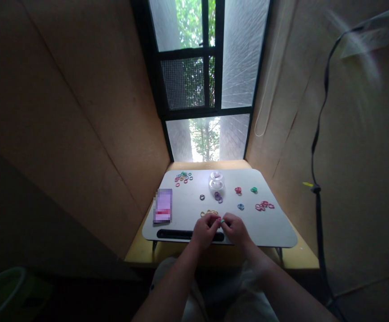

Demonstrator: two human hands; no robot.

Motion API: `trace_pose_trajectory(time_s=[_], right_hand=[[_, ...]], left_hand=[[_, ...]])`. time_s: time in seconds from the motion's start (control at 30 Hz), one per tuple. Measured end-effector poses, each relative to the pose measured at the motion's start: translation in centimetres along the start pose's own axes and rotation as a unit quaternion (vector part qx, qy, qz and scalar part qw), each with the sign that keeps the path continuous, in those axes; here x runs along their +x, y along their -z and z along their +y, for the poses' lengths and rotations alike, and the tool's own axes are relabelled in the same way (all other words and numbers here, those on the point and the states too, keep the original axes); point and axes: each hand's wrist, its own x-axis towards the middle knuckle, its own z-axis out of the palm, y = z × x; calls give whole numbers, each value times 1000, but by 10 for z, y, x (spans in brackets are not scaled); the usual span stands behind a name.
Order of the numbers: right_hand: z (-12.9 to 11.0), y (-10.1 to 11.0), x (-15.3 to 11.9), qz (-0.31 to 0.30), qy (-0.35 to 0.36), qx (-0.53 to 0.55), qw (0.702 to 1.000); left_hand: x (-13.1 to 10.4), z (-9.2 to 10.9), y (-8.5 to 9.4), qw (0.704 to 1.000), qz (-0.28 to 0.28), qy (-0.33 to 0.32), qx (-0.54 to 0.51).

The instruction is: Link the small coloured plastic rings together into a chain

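Note:
My left hand (205, 230) and my right hand (234, 228) meet over the front of the white lap table, fingers pinched together. A small green hair tie (223, 221) shows at the fingertips of my right hand. Whatever lies between my left fingertips is too small to make out. Just beyond my left hand are several yellow hair ties (211, 212), partly hidden by it. Farther back sit a purple group (218, 197), a dark tie (202, 197), a blue group (240, 206), a red group (237, 190), a green group (254, 190) and a pinkish-red group (264, 205).
A mixed pile of coloured hair ties (183, 177) lies at the table's back left. A clear round jar (216, 182) stands at the back. At the left lies a phone (163, 205). A black slot (174, 234) runs along the front of the white table (187, 201).

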Motion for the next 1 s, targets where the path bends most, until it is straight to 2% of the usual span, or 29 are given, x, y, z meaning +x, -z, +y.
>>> trace_pose_trajectory(time_s=[0.33, 0.77, 1.0], right_hand=[[-1, 1, 0, -10, 6, -6, 1000], [-4, 4, 0, -37, 20, 28, 999], [-4, 4, 0, -40, 28, 25, 998]], left_hand=[[-1, 3, 1, 999, -2, -13, 31], [0, 2, 4, 999, -25, 15, -31], [0, 3, 3, 998, -28, 3, -50]])
